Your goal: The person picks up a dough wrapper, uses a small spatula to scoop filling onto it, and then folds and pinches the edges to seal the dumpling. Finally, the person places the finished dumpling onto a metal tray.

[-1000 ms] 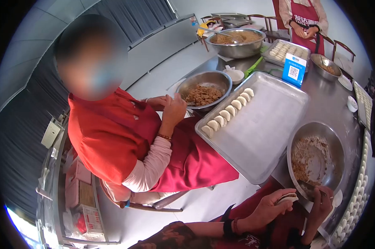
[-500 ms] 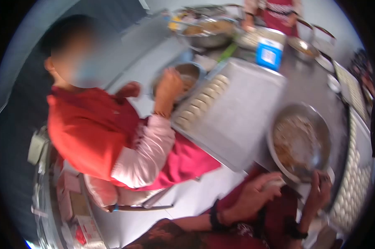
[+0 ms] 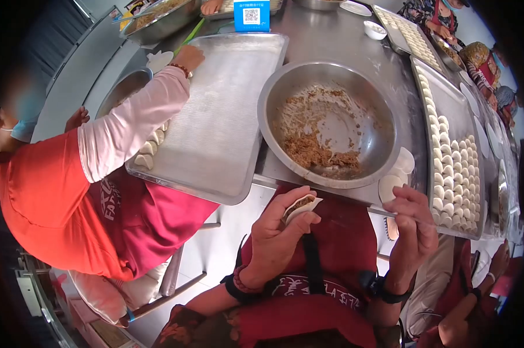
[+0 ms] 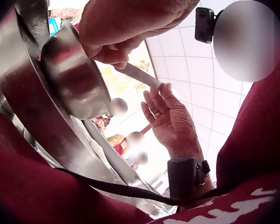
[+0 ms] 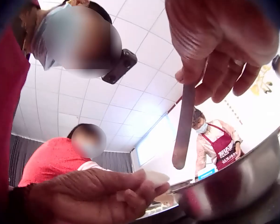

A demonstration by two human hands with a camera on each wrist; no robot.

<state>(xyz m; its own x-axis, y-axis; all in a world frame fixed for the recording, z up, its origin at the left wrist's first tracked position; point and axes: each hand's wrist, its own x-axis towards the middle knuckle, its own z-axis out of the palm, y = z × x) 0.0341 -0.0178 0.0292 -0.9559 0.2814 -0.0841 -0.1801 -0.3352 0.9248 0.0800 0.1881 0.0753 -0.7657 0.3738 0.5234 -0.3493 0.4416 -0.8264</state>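
Observation:
My left hand (image 3: pixel 273 238) holds a folded dumpling (image 3: pixel 301 204) between thumb and fingers, in front of the steel bowl (image 3: pixel 378 136). Brown filling shows in the dumpling's gap. My right hand (image 3: pixel 412 232) pinches a flat metal spatula (image 5: pixel 182 130) with a rounded end. In the head view its fingertips overlap the edge of a round white wrapper (image 3: pixel 388 188) at the table's front edge. More wrappers (image 3: pixel 406 159) lie just behind that one. Minced filling (image 3: pixel 308 151) clings to the near side and wall of the bowl.
To the left lies a big metal tray (image 3: pixel 221 116), and a person in red (image 3: pixel 53 197) reaches across it over a row of dumplings. Another tray (image 3: pixel 447 104) at the right holds many dumplings. A blue QR sign (image 3: pixel 251 16) stands behind.
The head view has swung to the right. My right hand has gone from the bowl's near rim to the wrappers; my left still holds the dumpling. The neighbour's hand has moved over the tray.

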